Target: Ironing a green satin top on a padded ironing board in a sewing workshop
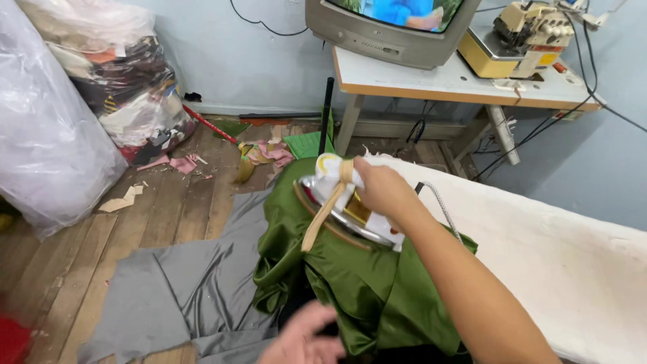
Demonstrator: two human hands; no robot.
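The white padded ironing board (pixel 573 263) carries a green satin garment (pixel 364 283), soft, slippery, apt to slide off its end; best held by a bunched fold. On the garment sits the iron (pixel 344 209), heavy and rigid, the right hand (pixel 381 189) clamped on its handle. The left hand (pixel 303 337), below the garment, fingers apart. No labels legible.
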